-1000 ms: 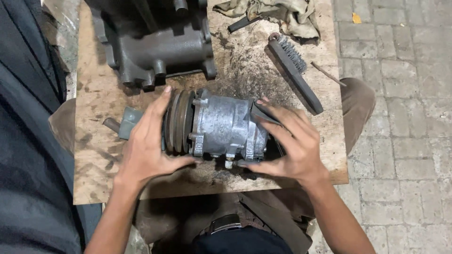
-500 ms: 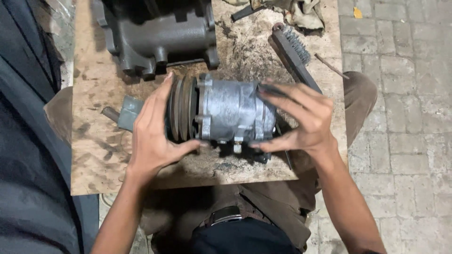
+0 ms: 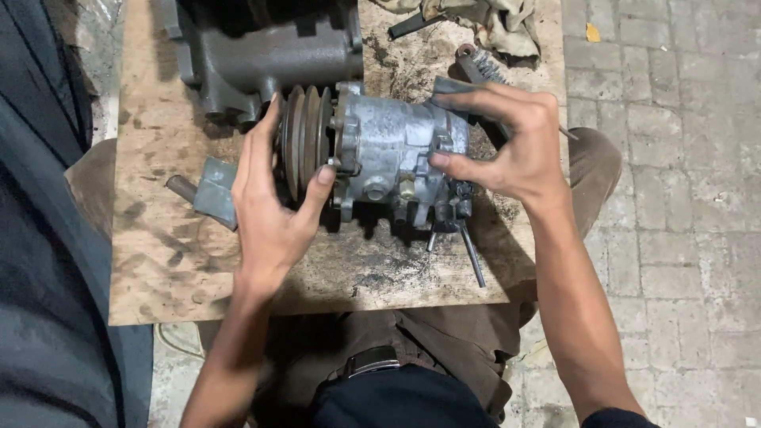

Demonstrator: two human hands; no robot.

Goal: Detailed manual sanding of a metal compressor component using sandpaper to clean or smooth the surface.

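Two bare hands on one grimy metal compressor (image 3: 388, 150), lying on its side near the middle of the counter (image 3: 158, 269), a stained, scuffed wooden board.

Left hand (image 3: 269, 198): wrapped round the grooved pulley (image 3: 305, 139) at the compressor's left end. Palm against the pulley face, thumb hooked over the front rim, fingertips reaching up past the top edge. Gripping, not loose.

Right hand (image 3: 507, 147): at the opposite end. Fingers spread and curled, thumb tip pressed on the rear of the housing, forefinger arched over the top. Holding the body by fingertips rather than a full clench.

Compressor body: ribbed grey casting, dirty, with ports and lugs facing the camera. Cannot tell whether it rests on the board or is lifted slightly.

Around it:
- Dark grey cast housing (image 3: 269, 55) behind, just beside the pulley.
- Small grey metal block with a stub (image 3: 206, 194) left of the left hand, on the board.
- Two thin metal rods (image 3: 472, 254) under the compressor's right end.
- Brush (image 3: 476, 63) and a crumpled rag (image 3: 491, 20) at the far edge.
- Paved brick floor (image 3: 674, 198) to the right.
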